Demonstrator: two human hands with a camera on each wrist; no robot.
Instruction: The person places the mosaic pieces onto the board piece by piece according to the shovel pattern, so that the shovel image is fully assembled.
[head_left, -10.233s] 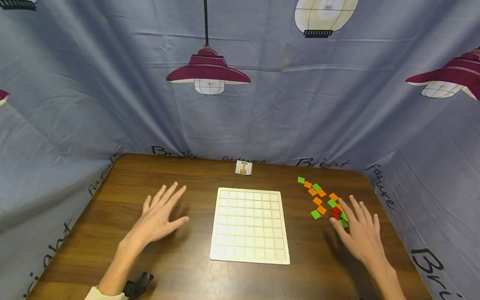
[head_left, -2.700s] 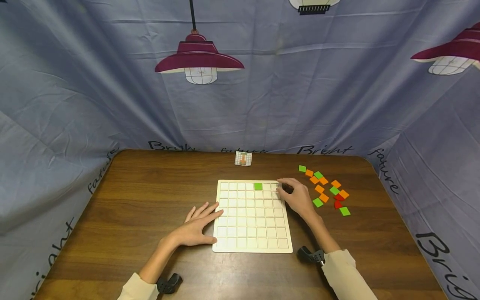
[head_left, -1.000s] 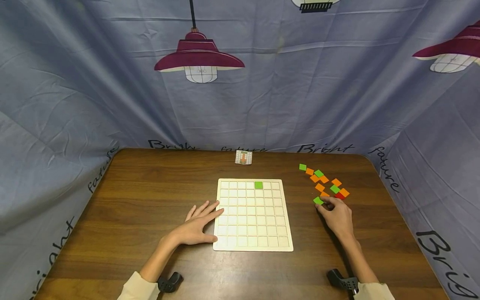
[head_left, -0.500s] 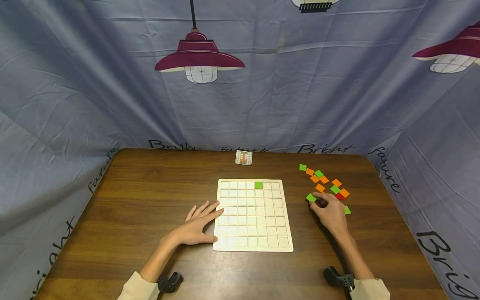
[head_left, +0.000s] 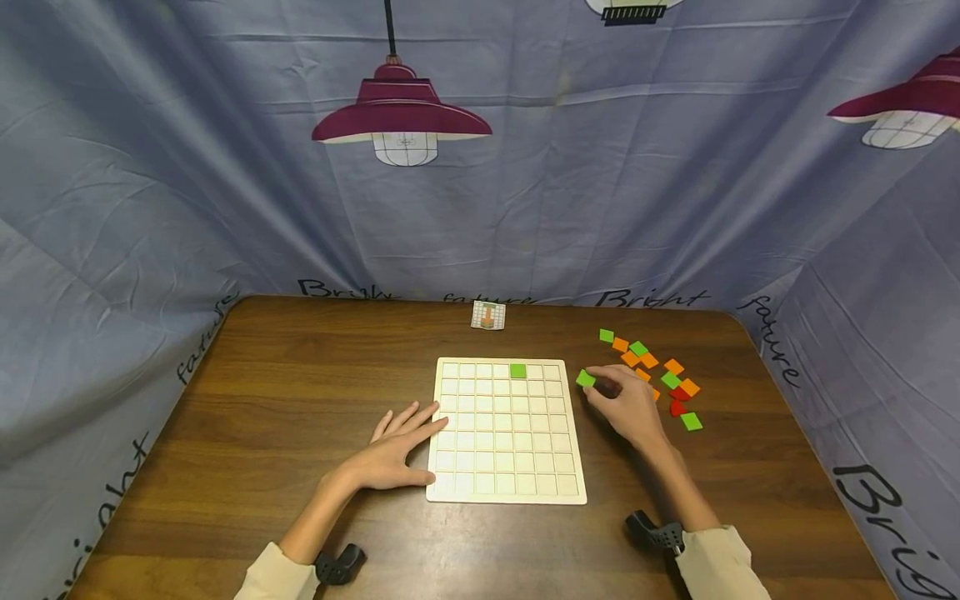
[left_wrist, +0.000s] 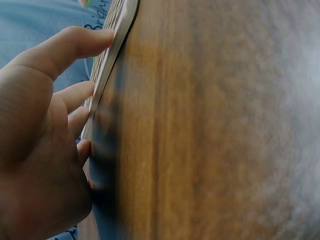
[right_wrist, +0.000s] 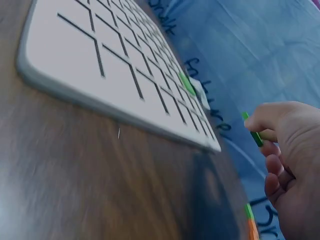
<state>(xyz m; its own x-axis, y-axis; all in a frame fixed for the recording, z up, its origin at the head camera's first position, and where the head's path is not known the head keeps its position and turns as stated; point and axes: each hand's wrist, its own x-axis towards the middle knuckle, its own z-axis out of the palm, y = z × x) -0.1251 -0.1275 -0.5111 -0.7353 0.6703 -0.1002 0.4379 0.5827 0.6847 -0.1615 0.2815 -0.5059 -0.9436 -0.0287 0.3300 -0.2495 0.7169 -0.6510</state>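
Note:
A pale grid board (head_left: 506, 442) lies at the middle of the table, with one green square tile (head_left: 517, 371) in its far row. Just right of the board's far right corner, my right hand (head_left: 626, 408) pinches another green tile (head_left: 586, 378) between thumb and fingers; in the right wrist view this held tile (right_wrist: 252, 131) is raised above the tabletop. My left hand (head_left: 390, 458) rests at the board's left edge, fingers spread, fingertips and thumb on the rim. The left wrist view shows the thumb (left_wrist: 95, 42) against the board's edge.
Several loose orange, green and red tiles lie scattered to the right, among them a green tile (head_left: 692, 422) and a red tile (head_left: 678, 408). Behind the board, a small card (head_left: 488, 316) with a printed grid pattern lies near the table's back edge. A curtain (head_left: 525, 208) hangs behind.
The right hand has taken a green tile from the loose ones and carried it left toward the board. Earlier, a green tile came onto the board's far row. The left hand has stayed at the board's edge.

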